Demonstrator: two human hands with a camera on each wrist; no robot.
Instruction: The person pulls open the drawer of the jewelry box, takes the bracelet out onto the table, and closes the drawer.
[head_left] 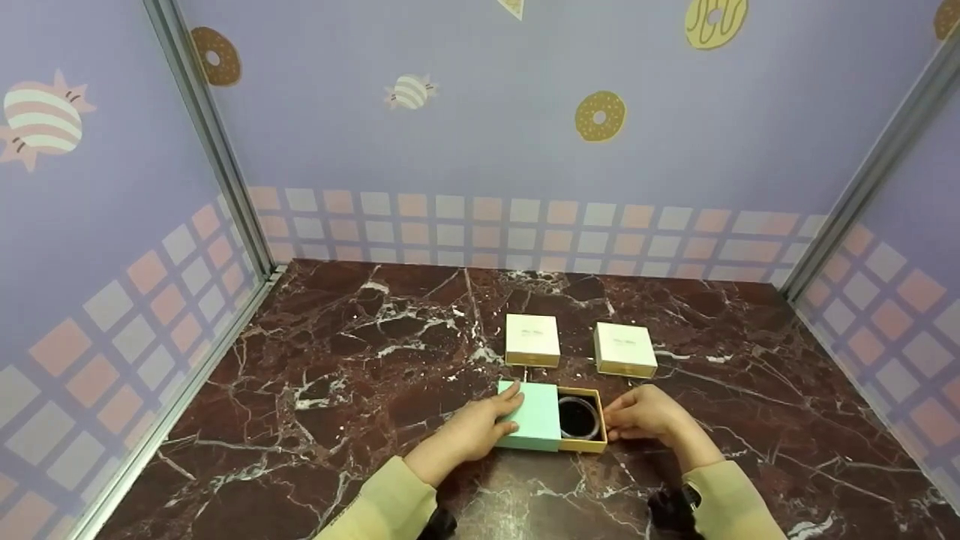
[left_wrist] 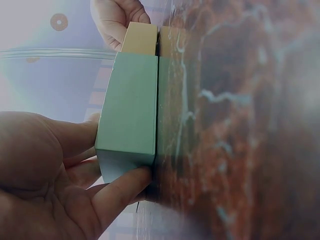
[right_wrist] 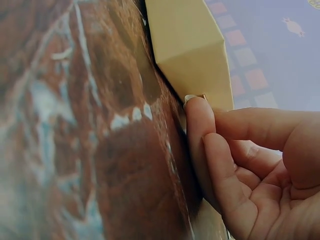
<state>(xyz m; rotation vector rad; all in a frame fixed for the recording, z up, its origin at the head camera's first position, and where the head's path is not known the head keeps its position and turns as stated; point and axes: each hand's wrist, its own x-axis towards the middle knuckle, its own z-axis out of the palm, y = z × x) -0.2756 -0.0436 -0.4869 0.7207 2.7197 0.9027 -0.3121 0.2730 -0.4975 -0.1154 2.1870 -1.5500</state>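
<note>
Where the right hand (head_left: 651, 414) is meeting the yellow drawer (head_left: 583, 446), its fingertips are closing narrowly together, pinching at the drawer's right end by a small tab (right_wrist: 204, 96) that they are partly hiding. At the opposite end, the left hand (head_left: 480, 429) is gripping the mint-green cover (head_left: 537, 417), a finger pressing low against its left end face. Cover and drawer are forming one line between the hands, the long axis running left to right; the drawer is lying just left of the right fingers, which are much nearer to it than the left hand is. It is projecting partway from the cover's right side, and a clear ring (head_left: 598, 425) is resting inside on a dark lining (head_left: 576, 416). Farther out, a pale box (head_left: 532, 336) is sitting just beyond the cover, and a second pale box (head_left: 625, 345) is sitting to its right. A dark red marbled tabletop (head_left: 337, 420) is supporting them all.
</note>
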